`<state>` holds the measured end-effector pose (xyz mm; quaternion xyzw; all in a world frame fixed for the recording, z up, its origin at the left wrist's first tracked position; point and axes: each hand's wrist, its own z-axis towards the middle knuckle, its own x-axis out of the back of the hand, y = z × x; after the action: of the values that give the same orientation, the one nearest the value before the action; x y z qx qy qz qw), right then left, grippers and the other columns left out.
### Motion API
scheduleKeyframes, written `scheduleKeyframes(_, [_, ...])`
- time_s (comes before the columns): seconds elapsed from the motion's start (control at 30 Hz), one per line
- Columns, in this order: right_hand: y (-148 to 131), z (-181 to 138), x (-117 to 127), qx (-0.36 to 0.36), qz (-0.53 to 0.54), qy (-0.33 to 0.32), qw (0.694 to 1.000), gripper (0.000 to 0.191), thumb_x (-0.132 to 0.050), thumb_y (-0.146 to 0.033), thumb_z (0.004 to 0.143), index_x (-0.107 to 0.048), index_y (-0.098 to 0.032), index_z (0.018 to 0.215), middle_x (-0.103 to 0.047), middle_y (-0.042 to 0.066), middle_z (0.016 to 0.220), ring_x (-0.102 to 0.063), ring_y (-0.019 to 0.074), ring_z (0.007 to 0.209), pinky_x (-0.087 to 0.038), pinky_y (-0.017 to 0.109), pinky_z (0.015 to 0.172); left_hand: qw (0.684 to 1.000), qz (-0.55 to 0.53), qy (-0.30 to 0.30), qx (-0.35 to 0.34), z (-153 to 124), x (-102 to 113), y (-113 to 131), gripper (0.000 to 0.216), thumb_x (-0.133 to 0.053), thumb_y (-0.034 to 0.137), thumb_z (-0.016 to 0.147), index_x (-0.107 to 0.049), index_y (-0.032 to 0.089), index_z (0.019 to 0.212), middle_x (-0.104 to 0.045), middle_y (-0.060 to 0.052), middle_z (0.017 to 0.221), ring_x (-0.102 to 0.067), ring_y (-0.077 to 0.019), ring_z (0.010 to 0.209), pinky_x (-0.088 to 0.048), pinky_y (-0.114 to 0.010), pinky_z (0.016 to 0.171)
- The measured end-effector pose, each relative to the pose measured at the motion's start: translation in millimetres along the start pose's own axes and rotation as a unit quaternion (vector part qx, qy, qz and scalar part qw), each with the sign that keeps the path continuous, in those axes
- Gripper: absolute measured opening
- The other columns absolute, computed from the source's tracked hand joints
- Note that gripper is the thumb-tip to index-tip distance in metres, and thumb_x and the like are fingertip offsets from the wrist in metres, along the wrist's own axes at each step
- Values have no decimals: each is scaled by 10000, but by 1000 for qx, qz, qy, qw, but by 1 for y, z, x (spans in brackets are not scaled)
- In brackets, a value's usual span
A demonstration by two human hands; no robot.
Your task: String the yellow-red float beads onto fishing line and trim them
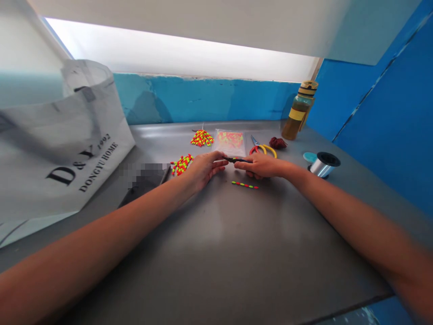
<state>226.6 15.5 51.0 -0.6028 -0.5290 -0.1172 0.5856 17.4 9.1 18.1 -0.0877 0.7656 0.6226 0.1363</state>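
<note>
**Q:** State the condition of each hand.

**A:** Left hand [203,168]: thumb and fingertips are pinched together on the left end of a dark slender piece [236,160]. Right hand [260,166]: fingers are curled closed on its other end. The piece spans the gap between the hands, just above the table [237,234]. What the piece is cannot be resolved.

**Q:** Why a grip at both ends?

**A:** Probable reason: a thin item supported at both ends stays level and cannot roll. Both wrists appear to rest on the table, which likely steadies fine finger work.

**Q:** Location of surrounding items?

**A:** A beaded strand [245,184] lies flat just on the wearer's side of the right hand, apart from it. One bead pile [181,164] sits just beside the left hand's outer edge. A second pile [202,137] and a clear bead packet [230,141] lie beyond the fingertips. Yellow-handled scissors [261,148] sit just beyond the right hand. A spool of line [324,164] is well out to its right. This spread likely keeps supplies within reach of either hand.
</note>
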Motion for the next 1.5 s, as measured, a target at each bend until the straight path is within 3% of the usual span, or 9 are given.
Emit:
scheduleKeyframes(0.37, [-10,-7,2,-2,-1,-1,1000,486,-490,-622,954,-685,-180,1006,-674,40,743,-560,116,525,-382,218,473,999,-26,37,23,0,0,2,71,-683,68,786,-728,123,786,-714,-92,916,-658,-129,747,-532,-204,661])
scheduleKeyframes(0.6, [-19,-18,20,36,-145,60,987,523,-622,-613,877,-720,-166,1129,-715,126,1102,-649,245,922,-417,261,690,994,-68,77,23,3,0,2,123,-652,58,849,-674,146,766,-639,-35,732,-588,-93,622,-488,-183,591])
scheduleKeyframes(0.8, [-34,-33,17,67,-120,-7,991,640,-664,-683,803,-693,-234,1258,-708,98,1201,-655,265,1003,-441,273,719,997,-55,50,13,3,1,1,143,-627,84,888,-659,149,764,-586,-2,645,-540,-80,552,-457,-180,549])
scheduleKeyframes(0.93, [-49,-35,-1,80,-137,-2,987,347,-622,-397,910,-721,-196,1175,-724,111,1162,-663,240,977,-444,269,729,997,-50,51,18,1,1,2,108,-644,94,878,-678,156,796,-639,-20,713,-570,-90,590,-469,-196,582])
scheduleKeyframes(1.07, [-60,-39,-11,7,-129,6,992,372,-575,-179,865,-669,-148,1223,-757,101,891,-683,205,711,-436,271,590,998,-47,43,17,1,1,2,97,-657,102,871,-686,164,802,-660,-37,748,-597,-110,640,-474,-214,613])
scheduleKeyframes(1.17, [-63,-42,-16,-29,-115,-33,992,281,-596,-187,836,-696,-143,1095,-713,61,672,-634,196,536,-392,279,495,998,-46,48,17,1,1,2,94,-662,94,862,-686,164,802,-667,-41,753,-610,-119,670,-479,-217,629])
scheduleKeyframes(1.3, [-61,-40,-26,-16,-92,-47,995,139,-574,-213,866,-702,-171,899,-676,43,583,-605,190,512,-386,279,495,998,-40,50,22,2,0,2,94,-654,86,863,-689,156,811,-675,-46,778,-616,-113,681,-479,-203,631])
scheduleKeyframes(1.4, [-55,-32,-30,-13,-76,-85,993,276,-520,-319,925,-681,-176,752,-649,53,550,-586,180,498,-397,276,508,998,-36,47,19,1,0,2,70,-667,97,849,-692,156,820,-681,-47,788,-610,-113,665,-471,-207,613])
scheduleKeyframes(1.5, [-45,-20,-28,8,-144,11,990,325,-533,-376,924,-682,-165,727,-704,102,694,-629,204,631,-389,279,551,998,-35,41,20,0,0,2,39,-701,123,820,-691,161,820,-687,-47,795,-608,-118,663,-475,-222,620])
